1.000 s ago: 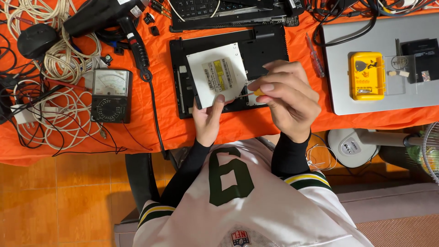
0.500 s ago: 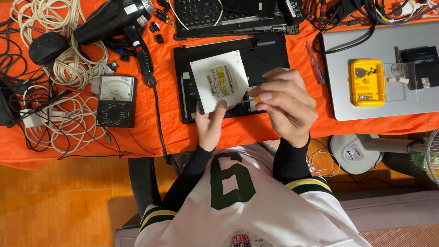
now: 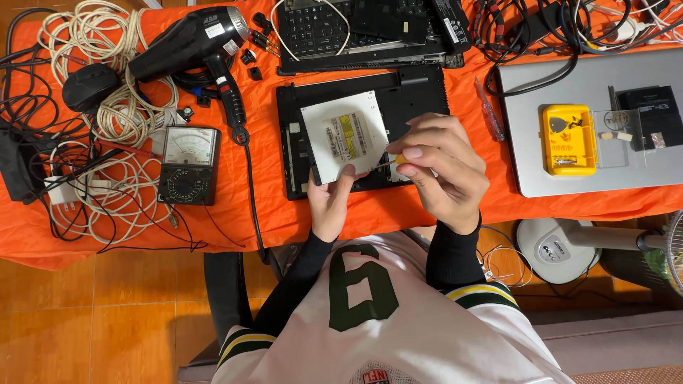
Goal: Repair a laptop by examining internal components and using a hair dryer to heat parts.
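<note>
Here, flat silver optical drive (image 3: 345,135) w/ yellow label, left hand (image 3: 329,203) gripping edge, right hand (image 3: 442,171) pinching screwdriver (image 3: 398,161).

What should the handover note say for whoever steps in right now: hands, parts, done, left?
Left hand: steadies the silver optical drive at its near edge, on the open black laptop base.
Right hand: pinches a small yellow-handled screwdriver, tip at the drive's right edge.
Yellow bit case sits on the grey laptop to the right.
Done: the base is opened, the drive exposed.
Left: work at the drive's edge unfinished.
</note>
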